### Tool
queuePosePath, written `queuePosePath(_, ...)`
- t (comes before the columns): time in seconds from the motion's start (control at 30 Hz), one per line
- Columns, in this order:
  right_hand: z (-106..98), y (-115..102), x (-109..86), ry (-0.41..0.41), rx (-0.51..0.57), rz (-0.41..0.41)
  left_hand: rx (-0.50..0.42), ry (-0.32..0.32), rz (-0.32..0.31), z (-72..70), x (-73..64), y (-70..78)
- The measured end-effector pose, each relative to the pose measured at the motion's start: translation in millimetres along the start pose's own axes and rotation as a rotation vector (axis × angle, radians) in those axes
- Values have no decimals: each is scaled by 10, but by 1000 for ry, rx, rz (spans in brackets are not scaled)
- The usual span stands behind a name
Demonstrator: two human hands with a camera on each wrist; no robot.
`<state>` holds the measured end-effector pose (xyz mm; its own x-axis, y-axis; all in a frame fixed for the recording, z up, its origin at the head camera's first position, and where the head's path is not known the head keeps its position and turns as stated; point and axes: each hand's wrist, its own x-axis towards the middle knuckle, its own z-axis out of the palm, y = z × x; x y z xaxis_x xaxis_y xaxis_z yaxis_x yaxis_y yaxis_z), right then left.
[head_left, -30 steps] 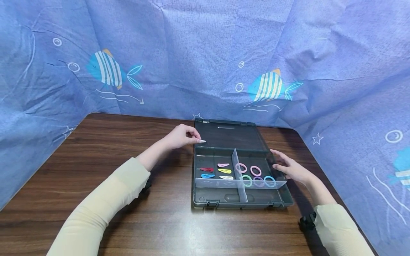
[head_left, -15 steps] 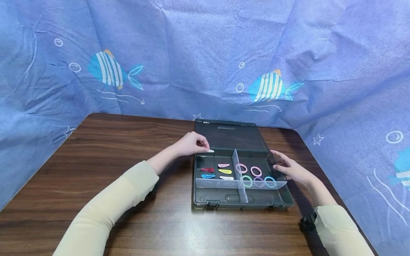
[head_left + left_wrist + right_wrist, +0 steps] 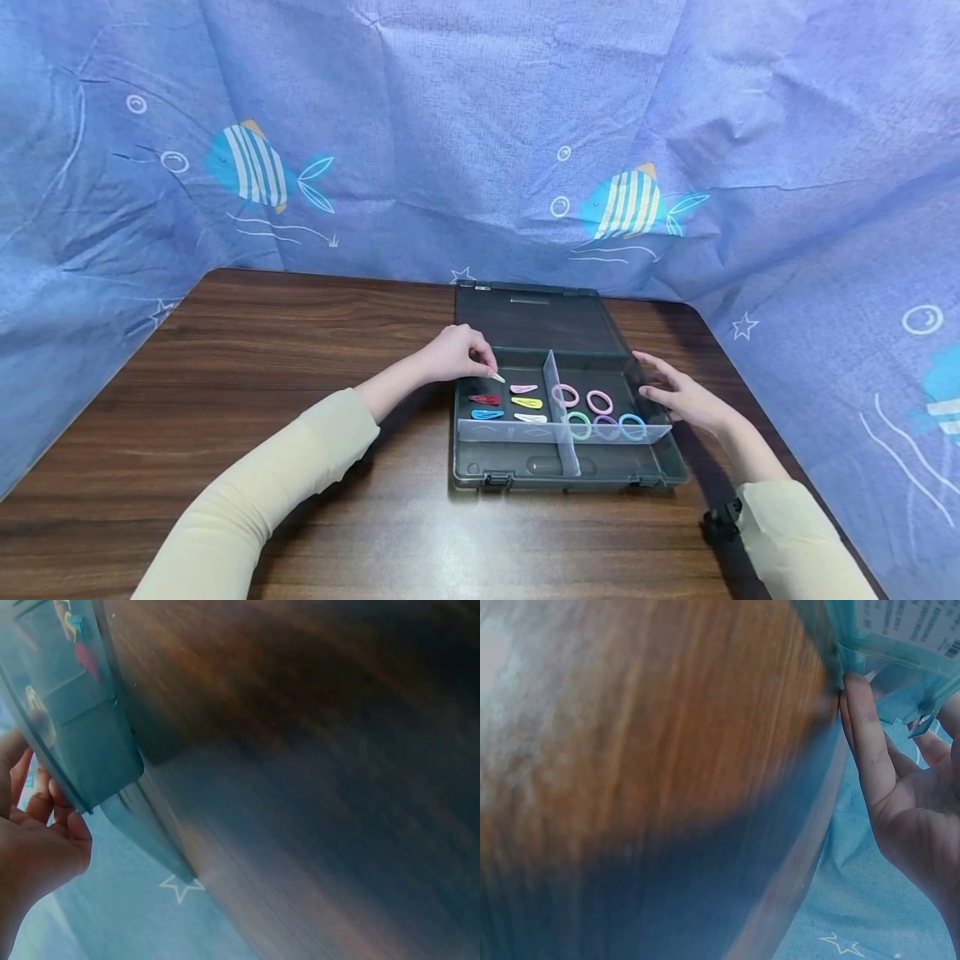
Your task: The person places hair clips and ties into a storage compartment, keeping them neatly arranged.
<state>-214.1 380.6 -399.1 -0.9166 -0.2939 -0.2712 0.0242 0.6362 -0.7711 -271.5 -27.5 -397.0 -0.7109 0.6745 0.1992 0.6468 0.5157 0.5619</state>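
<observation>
In the head view my left hand (image 3: 456,354) pinches a small pale snap hair clip (image 3: 498,378) between thumb and fingers, over the back left compartment of a dark see-through storage box (image 3: 510,481). Below it in that compartment lie a red clip (image 3: 485,400), a blue clip (image 3: 487,414), a pink clip (image 3: 523,389), a yellow clip (image 3: 527,402) and a white clip (image 3: 531,418). My right hand (image 3: 686,400) rests against the box's right side, with fairly straight fingers and the thumb at the rim. The left wrist view hides the held clip behind the box wall.
Several hair ties, among them a pink one (image 3: 599,402) and a blue one (image 3: 632,427), lie in the back right compartment. Clear dividers (image 3: 510,430) split the box. Its lid (image 3: 536,321) lies back on the brown table (image 3: 315,350), near a blue curtain (image 3: 480,150).
My left hand has moved right and toward me, carrying the pale hair clip from above the lid to over the back left compartment. My right hand stays at the box's side.
</observation>
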Motion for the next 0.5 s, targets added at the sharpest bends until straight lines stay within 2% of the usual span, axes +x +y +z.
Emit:
queuePosePath(0.3, 9, -18, -13, -2, 1, -30, 103, 22, -5, 67, 4, 39)
queuePosePath(0.5, 14, -28, -18, -5, 14, -22, 256, 4, 0, 93, -18, 65)
